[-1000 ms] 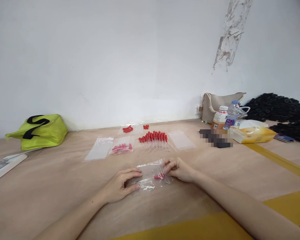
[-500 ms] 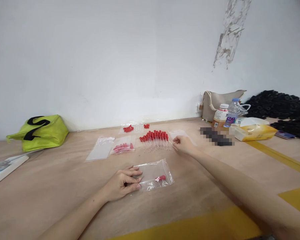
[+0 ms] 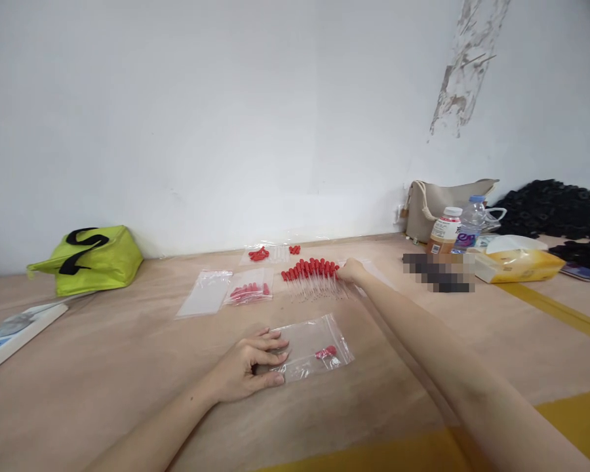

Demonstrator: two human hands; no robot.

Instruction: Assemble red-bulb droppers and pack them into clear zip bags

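Clock directions are taken from the near zip bag, with twelve toward the wall. That clear plastic zip bag (image 3: 307,337) lies flat on the table before the person, its long axis running from about half past eight to half past two, its zip end toward three. Inside, near that end, a small red rubber bulb (image 3: 329,352) lies nearly along the same line. The left hand (image 3: 263,360) rests on the bag's nine o'clock end, fingers spread and unclenched. At twelve o'clock, red-bulbed droppers with thin clear stems (image 3: 314,269) are fanned in a row, bulbs toward the wall, stems angled toward five. The right hand (image 3: 353,270) is at the row's right end; its fingertips are hidden, so I cannot tell whether they grasp anything. The right forearm partly covers a flat clear bag (image 3: 379,272) at one. At eleven lies a clear bag of red bulbs (image 3: 250,292); at two, a yellow-and-white tissue pack (image 3: 518,263).
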